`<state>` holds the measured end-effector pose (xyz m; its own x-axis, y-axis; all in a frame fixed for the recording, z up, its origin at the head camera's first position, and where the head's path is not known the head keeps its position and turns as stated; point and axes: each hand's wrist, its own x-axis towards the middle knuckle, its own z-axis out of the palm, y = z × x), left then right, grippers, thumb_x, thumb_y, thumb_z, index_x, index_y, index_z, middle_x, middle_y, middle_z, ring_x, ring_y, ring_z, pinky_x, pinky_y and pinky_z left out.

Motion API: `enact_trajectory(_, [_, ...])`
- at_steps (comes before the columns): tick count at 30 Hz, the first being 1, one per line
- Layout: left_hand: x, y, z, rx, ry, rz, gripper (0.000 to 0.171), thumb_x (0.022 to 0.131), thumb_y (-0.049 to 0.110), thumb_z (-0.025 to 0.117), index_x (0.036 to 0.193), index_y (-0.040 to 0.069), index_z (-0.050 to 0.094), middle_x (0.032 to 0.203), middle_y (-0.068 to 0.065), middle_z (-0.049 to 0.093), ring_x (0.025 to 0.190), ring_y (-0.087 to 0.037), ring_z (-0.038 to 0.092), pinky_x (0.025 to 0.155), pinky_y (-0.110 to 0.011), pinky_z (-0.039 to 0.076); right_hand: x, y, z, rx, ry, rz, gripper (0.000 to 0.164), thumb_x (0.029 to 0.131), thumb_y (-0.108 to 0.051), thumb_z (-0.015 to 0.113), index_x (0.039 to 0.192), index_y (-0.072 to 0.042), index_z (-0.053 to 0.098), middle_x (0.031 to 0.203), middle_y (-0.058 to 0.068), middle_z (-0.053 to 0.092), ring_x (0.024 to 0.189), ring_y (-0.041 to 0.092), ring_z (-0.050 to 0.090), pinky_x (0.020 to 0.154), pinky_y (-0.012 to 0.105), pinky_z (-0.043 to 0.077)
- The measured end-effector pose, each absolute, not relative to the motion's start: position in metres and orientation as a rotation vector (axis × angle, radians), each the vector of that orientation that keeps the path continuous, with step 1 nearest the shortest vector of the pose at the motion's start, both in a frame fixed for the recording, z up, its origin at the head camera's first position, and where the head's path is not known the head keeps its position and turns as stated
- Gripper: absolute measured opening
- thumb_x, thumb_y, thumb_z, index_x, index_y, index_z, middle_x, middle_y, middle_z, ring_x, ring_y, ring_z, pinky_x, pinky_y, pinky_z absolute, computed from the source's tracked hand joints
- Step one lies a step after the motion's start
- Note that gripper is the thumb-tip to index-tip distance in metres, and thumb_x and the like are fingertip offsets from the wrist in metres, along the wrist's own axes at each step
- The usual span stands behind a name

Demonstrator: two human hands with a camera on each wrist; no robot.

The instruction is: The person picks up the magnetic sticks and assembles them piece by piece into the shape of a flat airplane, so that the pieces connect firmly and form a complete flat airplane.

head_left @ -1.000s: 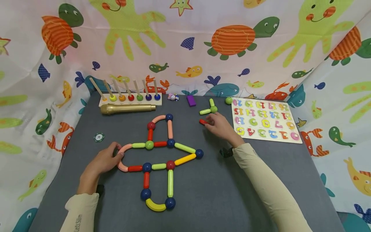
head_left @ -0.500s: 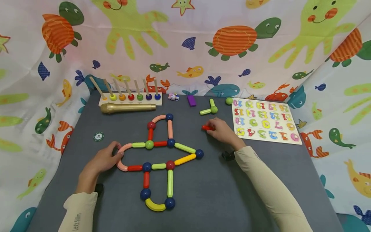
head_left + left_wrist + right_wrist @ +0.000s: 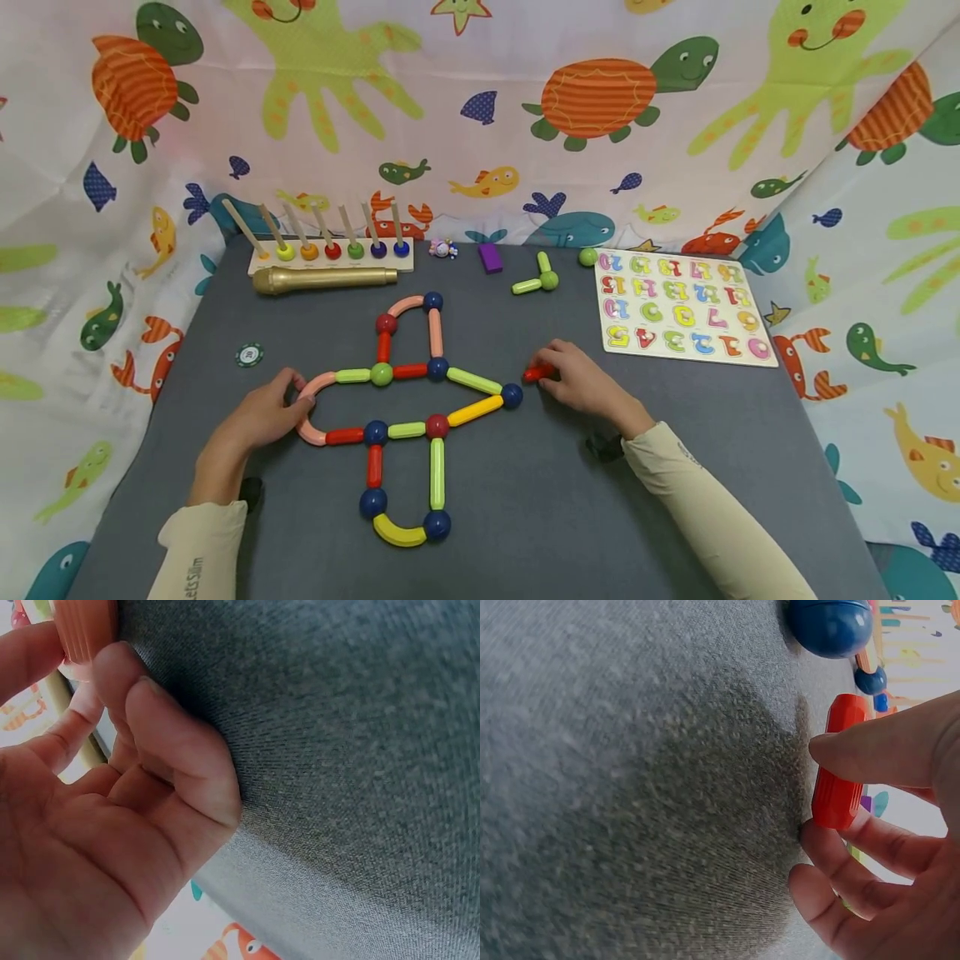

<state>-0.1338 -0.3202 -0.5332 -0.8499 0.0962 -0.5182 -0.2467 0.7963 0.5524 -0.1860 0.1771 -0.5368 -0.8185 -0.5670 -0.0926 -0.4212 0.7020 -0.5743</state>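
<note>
My right hand (image 3: 581, 383) pinches a short red magnetic stick (image 3: 838, 776) between thumb and fingers, just right of the dark blue ball (image 3: 512, 395) at the tip of a stick-and-ball figure. That figure lies flat on the grey table and joins coloured sticks with blue, red and green balls. At its left end my left hand (image 3: 262, 411) holds the curved pink stick (image 3: 309, 432), thumb and fingertips on either side of its bend. The left wrist view shows the thumb and a fingertip against the ridged pink stick (image 3: 82, 630), with the other fingers curled beneath.
Behind the figure are a gold microphone (image 3: 322, 281), a peg board with rings (image 3: 341, 260), a small figurine (image 3: 443, 248) and a purple block (image 3: 491, 258). Two green sticks with a ball (image 3: 549, 280) lie near a number board (image 3: 678, 308). A poker chip (image 3: 249, 355) lies left.
My right hand has picked up the red stick and brought it toward me, from near the green sticks to beside the figure's blue tip ball. The left hand stays at the pink curve.
</note>
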Motion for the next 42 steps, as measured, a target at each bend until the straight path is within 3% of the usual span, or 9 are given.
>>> enact_trajectory(28, [-0.131, -0.320, -0.534, -0.186, 2.435, 0.859, 0.035, 0.109, 0.028, 0.057, 0.128, 0.000, 0.047, 0.086, -0.013, 0.047, 0.076, -0.028, 0.050, 0.065, -0.039, 0.037, -0.180, 0.166, -0.547, -0.963, 2.702, -0.818, 0.024, 0.095, 0.005, 0.077, 0.115, -0.008, 0.076, 0.114, 0.010, 0.060, 0.102, 0.027, 0.056, 0.093, 0.048, 0.051])
enact_trajectory(33, [-0.132, -0.321, -0.535, -0.192, 2.430, 0.848, 0.037, 0.109, 0.030, 0.058, 0.130, 0.001, 0.048, 0.088, -0.013, 0.048, 0.078, -0.029, 0.051, 0.065, -0.039, 0.037, -0.180, 0.170, -0.545, -0.914, 2.650, -0.847, 0.029, 0.096, 0.007, 0.070, 0.121, -0.007, 0.075, 0.119, 0.011, 0.060, 0.104, 0.027, 0.057, 0.094, 0.048, 0.051])
enact_trajectory(37, [-0.134, -0.321, -0.534, -0.175, 2.432, 0.843, 0.038, 0.109, 0.031, 0.058, 0.129, 0.000, 0.048, 0.088, -0.013, 0.048, 0.078, -0.029, 0.052, 0.066, -0.039, 0.038, -0.190, 0.174, -0.532, -0.811, 2.585, -0.893, 0.036, 0.095, 0.007, 0.061, 0.128, -0.001, 0.070, 0.125, 0.015, 0.059, 0.104, 0.027, 0.058, 0.092, 0.048, 0.052])
enact_trajectory(42, [-0.134, -0.320, -0.532, -0.137, 2.448, 0.836, 0.040, 0.110, 0.030, 0.058, 0.129, -0.002, 0.047, 0.091, -0.014, 0.050, 0.082, -0.031, 0.053, 0.068, -0.040, 0.038, -0.224, 0.176, -0.517, -0.721, 2.625, -0.939, 0.031, 0.099, 0.002, 0.061, 0.130, 0.006, 0.066, 0.124, 0.020, 0.062, 0.100, 0.030, 0.059, 0.088, 0.048, 0.051])
